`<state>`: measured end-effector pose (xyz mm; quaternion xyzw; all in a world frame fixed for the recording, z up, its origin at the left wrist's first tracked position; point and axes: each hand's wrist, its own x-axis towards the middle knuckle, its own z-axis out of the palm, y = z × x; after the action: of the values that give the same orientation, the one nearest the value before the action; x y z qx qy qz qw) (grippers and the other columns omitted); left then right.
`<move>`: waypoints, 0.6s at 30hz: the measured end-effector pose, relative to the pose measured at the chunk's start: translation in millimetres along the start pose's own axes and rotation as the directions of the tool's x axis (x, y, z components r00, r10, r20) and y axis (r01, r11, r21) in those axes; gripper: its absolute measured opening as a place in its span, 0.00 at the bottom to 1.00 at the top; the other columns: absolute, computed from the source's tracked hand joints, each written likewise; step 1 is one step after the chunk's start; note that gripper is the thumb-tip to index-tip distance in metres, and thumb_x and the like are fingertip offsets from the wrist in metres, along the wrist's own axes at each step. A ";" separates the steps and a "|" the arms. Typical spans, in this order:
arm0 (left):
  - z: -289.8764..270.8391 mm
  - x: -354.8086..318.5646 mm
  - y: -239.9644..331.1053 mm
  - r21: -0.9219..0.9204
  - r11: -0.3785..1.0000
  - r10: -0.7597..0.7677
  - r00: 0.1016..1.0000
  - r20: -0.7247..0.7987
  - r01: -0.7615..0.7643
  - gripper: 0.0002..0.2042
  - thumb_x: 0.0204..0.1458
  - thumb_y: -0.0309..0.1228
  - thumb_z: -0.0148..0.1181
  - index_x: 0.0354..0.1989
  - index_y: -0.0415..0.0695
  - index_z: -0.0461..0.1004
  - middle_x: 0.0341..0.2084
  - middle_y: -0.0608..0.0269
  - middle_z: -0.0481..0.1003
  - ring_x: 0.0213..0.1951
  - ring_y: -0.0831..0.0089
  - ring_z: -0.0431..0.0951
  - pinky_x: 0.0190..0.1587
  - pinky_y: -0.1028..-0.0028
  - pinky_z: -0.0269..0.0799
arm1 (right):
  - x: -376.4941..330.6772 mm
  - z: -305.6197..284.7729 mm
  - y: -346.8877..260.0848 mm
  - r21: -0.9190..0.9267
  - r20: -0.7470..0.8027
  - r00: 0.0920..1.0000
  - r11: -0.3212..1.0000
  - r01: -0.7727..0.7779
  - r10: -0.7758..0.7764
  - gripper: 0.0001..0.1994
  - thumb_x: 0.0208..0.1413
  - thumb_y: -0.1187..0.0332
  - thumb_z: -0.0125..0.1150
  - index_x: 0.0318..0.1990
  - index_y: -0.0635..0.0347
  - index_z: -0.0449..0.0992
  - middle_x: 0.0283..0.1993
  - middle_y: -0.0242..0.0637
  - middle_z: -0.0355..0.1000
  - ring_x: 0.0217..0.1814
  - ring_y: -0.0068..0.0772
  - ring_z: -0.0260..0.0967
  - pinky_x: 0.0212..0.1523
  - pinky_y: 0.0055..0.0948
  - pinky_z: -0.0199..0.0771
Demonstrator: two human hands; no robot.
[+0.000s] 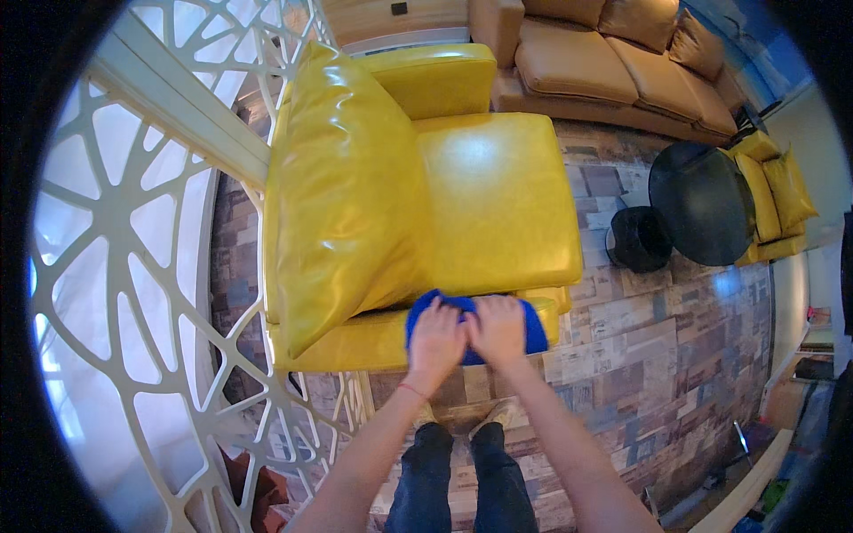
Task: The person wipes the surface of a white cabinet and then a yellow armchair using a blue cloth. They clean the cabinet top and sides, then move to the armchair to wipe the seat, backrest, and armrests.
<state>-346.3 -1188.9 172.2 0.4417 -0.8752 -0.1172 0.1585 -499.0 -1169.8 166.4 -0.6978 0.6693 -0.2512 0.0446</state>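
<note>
Pressing flat, both hands (466,333) (seemingly touching) cover blue cloth (533,329).

A yellow armchair (498,195) stands on the patterned plank floor (657,355). A blue cloth (533,329) lies on its near arm. A big yellow cushion (342,186) leans on its seat.

arms: bare, no sleeves | left wrist: thin red band | legs: dark trousers | shoes: tan

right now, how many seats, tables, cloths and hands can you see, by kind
Glossy yellow leather armchair: 1
Tan leather sofa: 1
Yellow cushioned seat by the tables: 1
Round black tables, large and small: 2
Blue cloth: 1
Hands on the cloth, left hand, right hand: 2
Total: 8
</note>
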 end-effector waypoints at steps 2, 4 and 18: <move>18.5 27.2 39.7 -0.111 0.993 -0.034 0.999 0.010 0.035 0.17 0.57 0.38 0.55 0.47 0.36 0.76 0.46 0.48 0.77 0.58 0.45 0.71 0.60 0.55 0.65 | -7.2 -20.0 40.7 -0.015 0.001 0.991 0.991 -0.130 0.130 0.11 0.52 0.60 0.61 0.31 0.59 0.75 0.34 0.47 0.74 0.42 0.51 0.71 0.46 0.51 0.66; 28.1 40.9 59.9 -0.157 0.986 -0.047 0.999 0.010 0.048 0.19 0.57 0.39 0.55 0.49 0.37 0.75 0.48 0.50 0.77 0.60 0.46 0.70 0.59 0.56 0.66 | -8.5 -32.8 60.8 -0.088 -0.014 0.981 0.977 -0.193 0.192 0.11 0.55 0.62 0.58 0.34 0.61 0.76 0.35 0.47 0.74 0.42 0.53 0.70 0.46 0.51 0.66; -61.1 -102.4 -155.2 -0.034 0.996 -0.079 0.997 -0.018 0.078 0.18 0.52 0.38 0.58 0.48 0.40 0.78 0.49 0.49 0.78 0.57 0.54 0.74 0.64 0.56 0.65 | -1.7 75.6 -169.9 0.038 0.161 0.987 0.999 -0.033 0.027 0.25 0.54 0.59 0.58 0.57 0.63 0.70 0.61 0.51 0.67 0.68 0.54 0.58 0.70 0.58 0.47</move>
<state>-151.5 -1200.3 157.3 0.4741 -0.8536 -0.1337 0.1695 -313.0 -1171.8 167.9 -0.7046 0.6686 -0.2072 0.1161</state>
